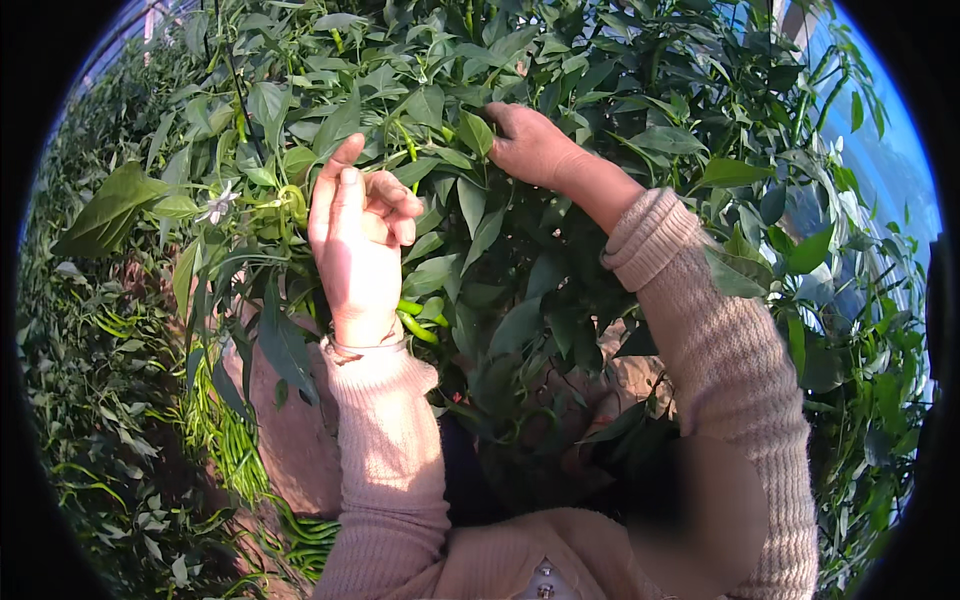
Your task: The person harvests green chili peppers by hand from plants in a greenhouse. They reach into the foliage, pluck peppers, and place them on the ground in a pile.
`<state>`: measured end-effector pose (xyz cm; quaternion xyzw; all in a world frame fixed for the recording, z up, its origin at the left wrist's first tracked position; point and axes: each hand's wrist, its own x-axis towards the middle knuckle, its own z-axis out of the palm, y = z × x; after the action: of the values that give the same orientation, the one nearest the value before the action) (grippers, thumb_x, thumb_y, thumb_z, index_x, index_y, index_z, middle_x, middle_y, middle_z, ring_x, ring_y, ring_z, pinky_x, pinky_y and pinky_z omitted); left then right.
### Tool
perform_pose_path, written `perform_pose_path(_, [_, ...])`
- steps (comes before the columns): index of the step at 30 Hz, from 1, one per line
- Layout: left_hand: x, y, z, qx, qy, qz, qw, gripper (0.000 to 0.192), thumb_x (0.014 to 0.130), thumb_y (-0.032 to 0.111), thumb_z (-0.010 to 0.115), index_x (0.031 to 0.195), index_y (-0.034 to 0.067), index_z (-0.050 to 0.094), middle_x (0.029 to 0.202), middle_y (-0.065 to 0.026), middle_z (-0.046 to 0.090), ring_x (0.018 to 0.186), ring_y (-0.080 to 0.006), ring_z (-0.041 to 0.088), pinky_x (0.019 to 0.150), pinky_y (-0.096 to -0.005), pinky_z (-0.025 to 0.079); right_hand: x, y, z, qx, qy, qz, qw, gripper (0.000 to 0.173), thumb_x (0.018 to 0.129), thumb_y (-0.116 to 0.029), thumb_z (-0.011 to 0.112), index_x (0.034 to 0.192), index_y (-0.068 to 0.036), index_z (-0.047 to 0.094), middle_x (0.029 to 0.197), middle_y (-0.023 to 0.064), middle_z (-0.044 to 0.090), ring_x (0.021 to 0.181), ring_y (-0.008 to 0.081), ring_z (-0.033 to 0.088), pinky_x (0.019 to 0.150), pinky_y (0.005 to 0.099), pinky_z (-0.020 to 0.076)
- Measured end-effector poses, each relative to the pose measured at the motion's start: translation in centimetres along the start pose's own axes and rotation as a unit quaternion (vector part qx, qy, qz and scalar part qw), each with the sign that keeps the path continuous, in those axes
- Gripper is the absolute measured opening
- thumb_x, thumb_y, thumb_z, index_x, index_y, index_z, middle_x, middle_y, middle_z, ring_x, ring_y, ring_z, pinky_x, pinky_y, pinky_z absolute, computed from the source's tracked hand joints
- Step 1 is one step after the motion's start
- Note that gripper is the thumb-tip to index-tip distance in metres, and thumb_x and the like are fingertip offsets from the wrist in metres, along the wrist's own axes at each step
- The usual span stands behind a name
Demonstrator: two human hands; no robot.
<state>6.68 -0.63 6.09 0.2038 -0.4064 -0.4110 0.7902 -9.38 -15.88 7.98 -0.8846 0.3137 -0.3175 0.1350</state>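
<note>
My left hand (364,240) is raised palm up among pepper plants, its fingers loosely curled and apart, with nothing in them. Further right and higher, my right hand (525,144) reaches into the foliage; leaves cover its fingertips, so what they touch is hidden. A pepper leaf (475,133) lies right beside its fingers. Between the hands hangs a thin green chili pepper (410,142). More green peppers (418,328) show just right of my left wrist. A white pepper flower (218,203) and a curled pale green pepper (294,206) are to the left of my left hand.
A long heap of picked green chili peppers (232,442) lies on the ground at the lower left. Dark support strings (238,82) run down through the plants. Dense foliage (90,360) fills the left side. Blue plastic sheeting (892,150) stands behind the plants at the right.
</note>
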Motion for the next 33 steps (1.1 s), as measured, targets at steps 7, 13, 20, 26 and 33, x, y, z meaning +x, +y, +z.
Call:
perform_pose_path(7, [-0.5, -3.3, -0.2, 0.696, 0.003, 0.133, 0.706, 0.024, 0.089, 0.011, 0.051, 0.109, 0.001, 0.058, 0.122, -0.0206, 0.054, 0.113, -0.0406, 0.049, 0.097, -0.0436, 0.039, -3.8, -3.5, 5.3, 0.093, -0.181, -0.016, 0.979, 0.028, 0.088, -0.022, 0.05, 0.103, -0.003, 0.062, 0.09, 0.0236, 0.064, 0.086, 0.0405, 0.061, 0.08, 0.0441, 0.0487])
perform_pose_path(13, [-1.5, -4.3, 0.6, 0.596, 0.034, 0.224, 0.77, 0.021, 0.091, 0.009, 0.05, 0.106, -0.002, 0.06, 0.103, -0.0199, 0.061, 0.096, -0.0352, 0.057, 0.089, -0.0411, 0.043, 2.1, -2.1, 4.5, 0.135, 0.137, 0.029, 0.981, 0.018, 0.084, -0.011, 0.05, 0.09, -0.001, 0.063, 0.085, 0.0242, 0.062, 0.084, 0.0404, 0.061, 0.074, 0.0431, 0.0483])
perform_pose_path(20, [-0.5, -4.3, 0.7, 0.584, 0.091, 0.293, 0.752, 0.017, 0.092, 0.005, 0.051, 0.105, 0.0, 0.06, 0.103, -0.0134, 0.059, 0.101, -0.0245, 0.055, 0.092, -0.0361, 0.042, 5.2, -1.4, 9.2, -0.102, -0.122, 0.092, 0.983, 0.036, 0.082, -0.031, 0.062, 0.096, 0.001, 0.06, 0.092, 0.0223, 0.065, 0.09, 0.0388, 0.063, 0.08, 0.0445, 0.0485])
perform_pose_path(26, [-0.2, -5.3, -0.4, 0.547, 0.106, 0.255, 0.79, 0.018, 0.092, 0.011, 0.053, 0.105, 0.004, 0.063, 0.113, -0.015, 0.057, 0.112, -0.0241, 0.051, 0.095, -0.0365, 0.041, 6.0, 1.9, 4.5, -0.191, -0.003, 0.153, 0.97, 0.032, 0.086, -0.032, 0.058, 0.092, -0.002, 0.066, 0.09, 0.0213, 0.065, 0.088, 0.0398, 0.062, 0.077, 0.0444, 0.0494])
perform_pose_path(33, [0.7, -6.9, -2.0, 0.398, 0.144, 0.295, 0.857, 0.016, 0.087, 0.008, 0.058, 0.101, 0.002, 0.063, 0.105, -0.0123, 0.062, 0.108, -0.0258, 0.053, 0.096, -0.0366, 0.041, 1.6, 5.0, -8.3, 0.191, 0.278, 0.219, 0.915, 0.031, 0.094, -0.026, 0.053, 0.101, 0.004, 0.059, 0.08, 0.0062, 0.061, 0.068, 0.0138, 0.058, 0.061, 0.0294, 0.049])
